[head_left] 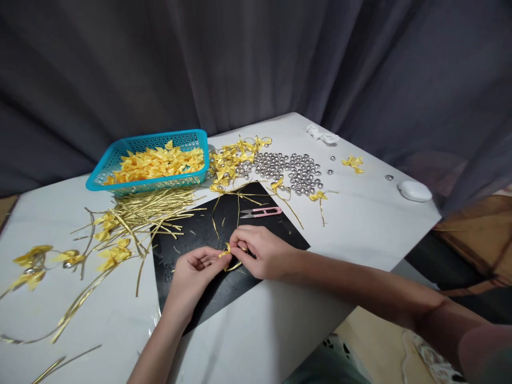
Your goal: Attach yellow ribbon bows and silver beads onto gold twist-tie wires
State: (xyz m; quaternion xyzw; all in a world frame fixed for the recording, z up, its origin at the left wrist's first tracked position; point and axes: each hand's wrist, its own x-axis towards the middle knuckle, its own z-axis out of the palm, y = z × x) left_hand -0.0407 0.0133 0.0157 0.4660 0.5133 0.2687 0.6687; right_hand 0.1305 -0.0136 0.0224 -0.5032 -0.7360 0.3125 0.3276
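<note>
My left hand [196,272] and my right hand [260,250] meet over a black mat [200,234] on the white table. Both pinch a small yellow ribbon bow [227,250] with a gold wire tie [234,265] trailing below it. The fingers of each hand are curled closed around the bow and wire. Pink thread snips [262,212] lie on the mat just beyond my right hand.
A blue basket [120,154] of yellow bows stands at the back left, with a heap of gold wire ties [156,208] before it. Silver bells [288,168] are spread at the back centre. Finished bows [108,256] lie left. A white oval object [414,190] sits at the right edge.
</note>
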